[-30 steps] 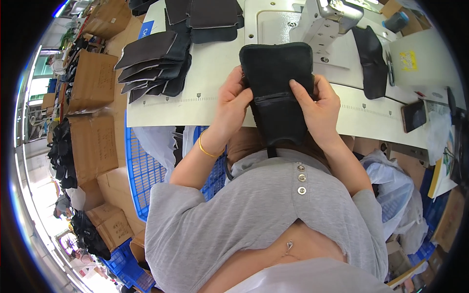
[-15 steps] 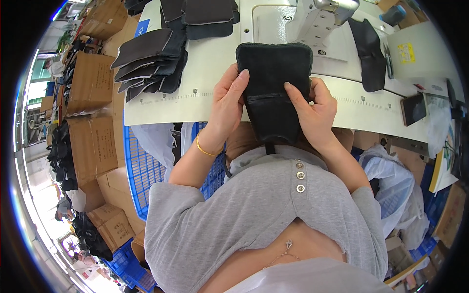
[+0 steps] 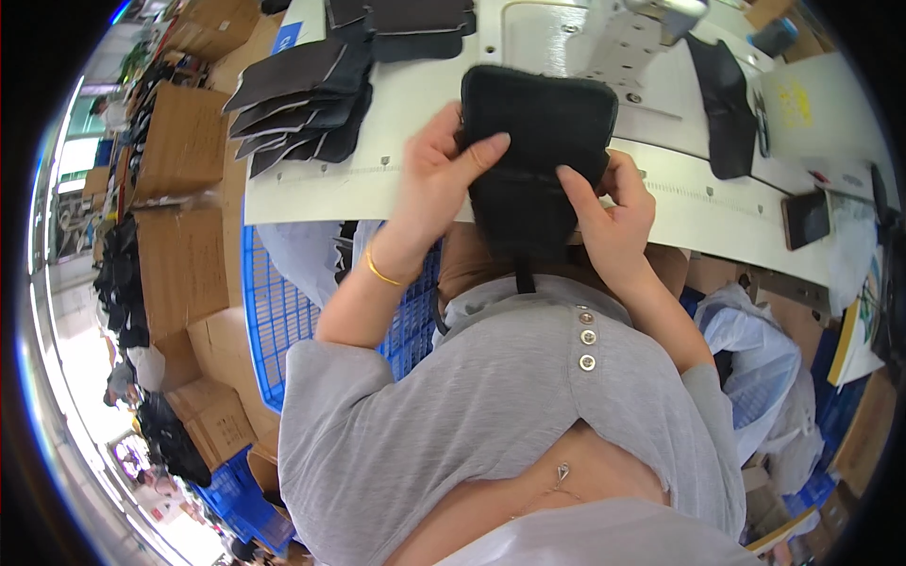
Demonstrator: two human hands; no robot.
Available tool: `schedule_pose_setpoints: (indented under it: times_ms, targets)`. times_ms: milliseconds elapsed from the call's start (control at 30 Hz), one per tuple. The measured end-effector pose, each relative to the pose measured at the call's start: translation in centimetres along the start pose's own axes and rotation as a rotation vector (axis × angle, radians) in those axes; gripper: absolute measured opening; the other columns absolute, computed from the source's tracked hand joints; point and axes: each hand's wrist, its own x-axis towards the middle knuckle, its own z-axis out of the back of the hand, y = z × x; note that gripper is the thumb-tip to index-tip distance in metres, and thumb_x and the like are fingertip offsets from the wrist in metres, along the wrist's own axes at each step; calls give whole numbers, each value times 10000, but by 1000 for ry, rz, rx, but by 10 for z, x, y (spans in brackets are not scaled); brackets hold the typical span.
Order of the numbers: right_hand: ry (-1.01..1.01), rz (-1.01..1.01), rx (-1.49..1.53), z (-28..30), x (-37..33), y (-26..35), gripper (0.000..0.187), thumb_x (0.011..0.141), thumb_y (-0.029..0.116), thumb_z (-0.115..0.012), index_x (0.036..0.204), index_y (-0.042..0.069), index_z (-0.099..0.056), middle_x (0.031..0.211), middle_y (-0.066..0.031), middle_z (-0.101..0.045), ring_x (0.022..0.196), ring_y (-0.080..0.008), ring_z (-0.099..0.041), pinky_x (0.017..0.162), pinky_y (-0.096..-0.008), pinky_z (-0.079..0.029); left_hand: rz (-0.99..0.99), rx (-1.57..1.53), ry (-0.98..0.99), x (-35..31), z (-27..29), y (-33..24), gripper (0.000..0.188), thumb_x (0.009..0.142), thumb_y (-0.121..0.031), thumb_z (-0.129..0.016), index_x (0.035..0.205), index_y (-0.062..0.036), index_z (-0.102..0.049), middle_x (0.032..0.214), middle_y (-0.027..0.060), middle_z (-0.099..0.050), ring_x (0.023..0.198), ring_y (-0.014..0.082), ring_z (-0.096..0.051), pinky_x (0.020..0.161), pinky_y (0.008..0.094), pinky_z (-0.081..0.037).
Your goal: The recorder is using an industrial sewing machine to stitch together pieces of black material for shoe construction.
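Observation:
Between my two hands, above the table's front edge, is a black leather-like pouch piece [image 3: 538, 118] with rounded upper corners and a crease across its middle. My left hand [image 3: 442, 170] grips its left edge, thumb lying on the front face and fingers behind. On the right edge, my right hand [image 3: 612, 212] pinches it with the thumb on the front near the crease. The lower part hangs toward my lap, and a narrow black strap [image 3: 525, 275] shows beneath it. Fingers behind the piece are mostly hidden.
A white sewing machine [image 3: 628, 47] stands beyond my hands on the white table [image 3: 377, 193]. Stacked dark leather pieces [image 3: 302, 99] lie at left, another dark piece [image 3: 722, 108] at right. A phone [image 3: 807, 219] rests near the right edge. A blue basket [image 3: 278, 321] sits below left.
My left thumb has moved inward and lies farther over the front of the pouch piece. The piece has shifted slightly up and its top edge now bends. My right hand keeps its hold.

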Motion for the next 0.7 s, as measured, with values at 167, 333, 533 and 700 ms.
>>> schedule_pose_setpoints:
  times_ms: [167,333,533,700]
  targets:
    - [85,54,117,1,-1,0,155,939,22,-653,1071,-39,-599,883,-113,-733,669,-86,-637,571,-206,-494,-986,1468,-465,21,58,-125,301,901,-165,-756,1184,-112,-670,956,52,-722,765,210,-649,789,208,-518]
    - [260,15,32,-9,-3,0,114,962,22,-605,1061,-35,-603,906,-106,-743,671,-99,-662,581,-219,-528,-1057,1517,-278,77,136,-148,368,793,139,-547,1066,-42,-715,1035,112,-729,1081,257,-654,1044,449,-446]
    - [399,212,-182,-34,27,-2,293,926,88,-671,1195,-6,-603,1018,-109,-736,750,-171,-694,679,-269,-547,-320,1267,-10,38,214,-50,537,823,-30,-591,1357,-91,-594,1377,186,-579,1425,319,-404,1222,517,-135]
    - [617,408,-198,-119,117,26,520,929,174,-684,1416,108,-513,1337,-177,-615,1166,-209,-626,1032,-348,-459,-409,1100,-562,-25,220,-53,634,862,-123,-705,1451,-65,-477,1481,180,-473,1405,354,-403,1166,425,-295]
